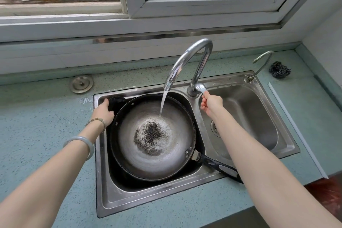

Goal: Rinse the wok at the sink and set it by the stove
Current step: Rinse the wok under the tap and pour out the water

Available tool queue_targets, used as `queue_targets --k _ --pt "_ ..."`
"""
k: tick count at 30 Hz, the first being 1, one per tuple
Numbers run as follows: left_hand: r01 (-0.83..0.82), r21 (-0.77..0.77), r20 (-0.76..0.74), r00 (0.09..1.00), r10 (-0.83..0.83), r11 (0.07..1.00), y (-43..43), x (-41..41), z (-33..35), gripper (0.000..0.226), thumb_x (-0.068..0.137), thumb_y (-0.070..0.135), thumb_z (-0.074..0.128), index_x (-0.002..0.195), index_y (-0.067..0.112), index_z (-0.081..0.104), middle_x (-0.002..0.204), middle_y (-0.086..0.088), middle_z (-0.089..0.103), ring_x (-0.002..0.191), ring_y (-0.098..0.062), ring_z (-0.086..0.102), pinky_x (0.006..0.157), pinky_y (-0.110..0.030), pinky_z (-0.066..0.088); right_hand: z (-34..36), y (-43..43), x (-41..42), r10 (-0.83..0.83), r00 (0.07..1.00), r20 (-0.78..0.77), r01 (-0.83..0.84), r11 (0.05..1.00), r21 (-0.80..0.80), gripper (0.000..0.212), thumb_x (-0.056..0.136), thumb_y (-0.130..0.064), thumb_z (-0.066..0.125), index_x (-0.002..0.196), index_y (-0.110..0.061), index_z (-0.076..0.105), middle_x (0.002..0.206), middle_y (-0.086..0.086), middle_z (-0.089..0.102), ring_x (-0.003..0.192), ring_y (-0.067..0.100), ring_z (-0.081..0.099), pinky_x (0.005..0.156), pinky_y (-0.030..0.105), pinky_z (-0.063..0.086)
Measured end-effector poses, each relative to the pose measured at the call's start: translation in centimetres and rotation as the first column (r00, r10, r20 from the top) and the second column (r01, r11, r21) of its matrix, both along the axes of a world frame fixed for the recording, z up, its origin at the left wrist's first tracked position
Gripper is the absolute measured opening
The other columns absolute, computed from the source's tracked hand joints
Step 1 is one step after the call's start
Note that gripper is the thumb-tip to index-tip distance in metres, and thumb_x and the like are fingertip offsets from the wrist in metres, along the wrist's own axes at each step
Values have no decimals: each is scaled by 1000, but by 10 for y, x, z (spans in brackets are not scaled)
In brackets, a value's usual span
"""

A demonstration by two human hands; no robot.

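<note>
Round grey-steel wok (166, 153) w/ blackened rim sits in the left basin of the stainless double sink (103, 181) and fills most of it. Its long black handle (220, 165) sticks out over the front-right rim toward the person. Dark burnt patch (150, 135) in the wok's centre, wet and speckled. Thin stream of water (163, 104) falls from the curved chrome faucet (192, 57) and lands on the inner wall just above that patch.

Left hand (103, 112): fingers curled over the wok's far-left edge, at what looks like a small dark side grip, steadying it. Right hand (211, 104): fingers closed round the faucet's chrome lever (200, 87), at the divider btw. the basins.

Progress, as I read it: early. Wok's at the sink, tap's on, little water pooled, residue not loosened, no swirl or tip-out yet. Left to do: rinse properly, prob. scrub, dump the water, shut the tap, lift out, carry to the stove. Stove not in view, so can't say which way.

Around: right basin (249, 116) w/ drain strainer. Dark wire scouring ball (279, 69) lies on the pale blue-green speckled countertop (37, 116) back right, near a small second tap (262, 61). Round steel sink plug (81, 83) on the counter back left. White-framed window (129, 5) behind.
</note>
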State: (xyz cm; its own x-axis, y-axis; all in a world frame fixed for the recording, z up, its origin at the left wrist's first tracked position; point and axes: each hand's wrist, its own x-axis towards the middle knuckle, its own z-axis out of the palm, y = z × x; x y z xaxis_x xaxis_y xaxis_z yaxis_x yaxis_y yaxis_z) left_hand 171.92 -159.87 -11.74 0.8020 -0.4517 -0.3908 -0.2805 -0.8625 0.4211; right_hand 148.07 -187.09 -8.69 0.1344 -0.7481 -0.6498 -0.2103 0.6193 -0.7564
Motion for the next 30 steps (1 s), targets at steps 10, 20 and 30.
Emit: queue_targets --k 10,20,30 --pt "-21 -10 -10 1000 21 1000 1 -1 -4 64 90 11 49 149 12 22 136 -23 49 121 -39 49 98 -38 41 9 7 -9 -11 985 -172 -13 990 -141 30 93 -35 52 94 -5 53 85 11 58 71 26 57 68 37 52" --pt "-27 -37 -52 998 25 999 2 0 -3 69 90 19 52 150 13 18 143 -17 45 124 -36 49 100 -38 41 14 91 36 175 980 92 -171 984 -53 29 100 -17 40 79 -7 56 71 8 54 62 18 53 58 26 47" --pt "2 -62 -117 993 -9 998 7 5 -3 70 91 20 52 150 12 17 150 -11 37 132 -31 43 107 -35 36 29 104 82 23 931 364 -160 922 352 10 92 10 49 88 10 59 95 21 57 83 27 64 63 30 61"
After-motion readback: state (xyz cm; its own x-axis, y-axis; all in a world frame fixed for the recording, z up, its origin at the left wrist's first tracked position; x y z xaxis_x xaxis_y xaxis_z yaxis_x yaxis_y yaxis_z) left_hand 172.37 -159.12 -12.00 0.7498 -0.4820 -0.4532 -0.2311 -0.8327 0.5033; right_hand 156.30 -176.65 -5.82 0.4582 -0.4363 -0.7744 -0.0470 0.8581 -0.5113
